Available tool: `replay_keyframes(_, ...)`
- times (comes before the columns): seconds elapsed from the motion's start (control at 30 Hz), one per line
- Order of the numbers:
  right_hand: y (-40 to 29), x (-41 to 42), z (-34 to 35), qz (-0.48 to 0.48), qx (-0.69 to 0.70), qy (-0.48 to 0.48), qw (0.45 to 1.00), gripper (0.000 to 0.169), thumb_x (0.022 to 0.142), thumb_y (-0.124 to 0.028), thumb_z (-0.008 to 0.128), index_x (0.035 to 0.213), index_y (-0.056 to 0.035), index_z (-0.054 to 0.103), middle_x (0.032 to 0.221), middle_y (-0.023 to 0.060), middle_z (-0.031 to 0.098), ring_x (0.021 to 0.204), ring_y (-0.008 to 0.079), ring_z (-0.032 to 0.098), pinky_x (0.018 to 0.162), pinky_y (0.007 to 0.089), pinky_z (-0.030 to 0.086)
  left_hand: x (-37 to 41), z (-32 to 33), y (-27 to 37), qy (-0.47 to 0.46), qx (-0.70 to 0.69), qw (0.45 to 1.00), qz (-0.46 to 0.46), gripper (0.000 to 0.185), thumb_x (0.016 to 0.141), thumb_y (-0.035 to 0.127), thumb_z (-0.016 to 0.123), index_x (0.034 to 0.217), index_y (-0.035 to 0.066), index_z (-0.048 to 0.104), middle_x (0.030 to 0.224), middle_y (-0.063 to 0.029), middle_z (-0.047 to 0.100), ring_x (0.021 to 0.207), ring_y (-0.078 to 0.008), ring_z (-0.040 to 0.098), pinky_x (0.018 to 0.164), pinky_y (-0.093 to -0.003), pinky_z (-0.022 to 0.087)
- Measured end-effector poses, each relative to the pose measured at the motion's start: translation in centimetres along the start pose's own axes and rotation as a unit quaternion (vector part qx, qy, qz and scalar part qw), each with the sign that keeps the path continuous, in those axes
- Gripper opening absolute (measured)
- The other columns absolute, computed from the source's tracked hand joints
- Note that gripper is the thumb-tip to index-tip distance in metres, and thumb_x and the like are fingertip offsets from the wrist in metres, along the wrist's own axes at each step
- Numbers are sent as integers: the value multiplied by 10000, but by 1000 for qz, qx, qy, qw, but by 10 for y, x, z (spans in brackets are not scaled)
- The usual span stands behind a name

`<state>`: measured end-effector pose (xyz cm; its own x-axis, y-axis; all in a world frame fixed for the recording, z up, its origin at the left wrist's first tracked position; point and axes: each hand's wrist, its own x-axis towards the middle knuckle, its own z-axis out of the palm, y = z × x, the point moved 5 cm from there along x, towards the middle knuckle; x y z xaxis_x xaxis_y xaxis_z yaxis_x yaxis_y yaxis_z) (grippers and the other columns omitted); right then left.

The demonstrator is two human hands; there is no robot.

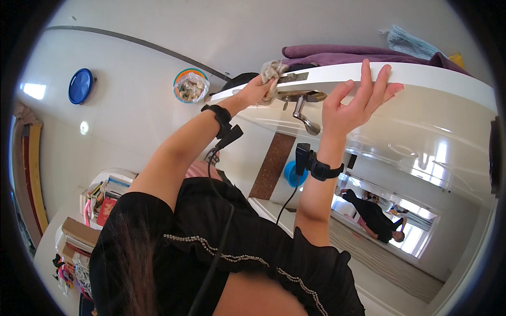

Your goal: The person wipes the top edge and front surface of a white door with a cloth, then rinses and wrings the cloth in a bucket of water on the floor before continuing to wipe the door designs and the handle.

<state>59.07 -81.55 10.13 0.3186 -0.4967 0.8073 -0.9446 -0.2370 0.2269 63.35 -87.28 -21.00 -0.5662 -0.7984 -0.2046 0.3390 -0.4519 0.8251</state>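
My left hand (pixel 253 93) is closed around a crumpled beige cloth (pixel 273 72), pressed against the narrow edge of a glossy white door (pixel 431 110). Just right of the cloth, a metal latch plate (pixel 294 77) is set into that edge. On the door's face below it is a metal lever handle (pixel 306 114); a small thumb-turn sticks out beside the lever. My right hand (pixel 352 104) holds nothing. Its fingers are spread at the upper part of the door face, their tips near the edge; whether they press on it I cannot tell. Both wrists wear black straps with small devices.
Purple fabric (pixel 355 54) and a light-blue cloth (pixel 411 43) show behind the door. A bag-lined bin (pixel 191 75), a blue round plastic object (pixel 80 86) and a blue bucket (pixel 292 173) stand on the floor. Books (pixel 106 205) lie at left. A person (pixel 371 213) appears at lower right, possibly reflected.
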Motion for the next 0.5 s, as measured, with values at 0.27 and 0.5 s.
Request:
replay_keyframes(0.27, 0, -7, 5, 22, -14, 2, 1000, 455, 826, 36, 486, 1241, -35, 659, 1522, 162, 419, 1512, 393, 115, 1209, 513, 72, -11, 13, 38, -20, 35, 997, -63, 341, 1050, 367, 479, 1222, 96, 592, 898, 25, 575, 798, -74, 523, 727, -261, 460)
replay_keyframes(0.5, 4, -9, 7, 13, -5, 1, 1000, 433, 833, 35, 494, 1224, -29, 669, 1527, 157, 417, 1515, 384, 109, 1211, 508, 74, -11, 30, 93, -81, -86, 993, -19, 380, 1049, 342, 469, 1225, 24, 580, 1077, -50, 665, 965, -115, 624, 850, -280, 492)
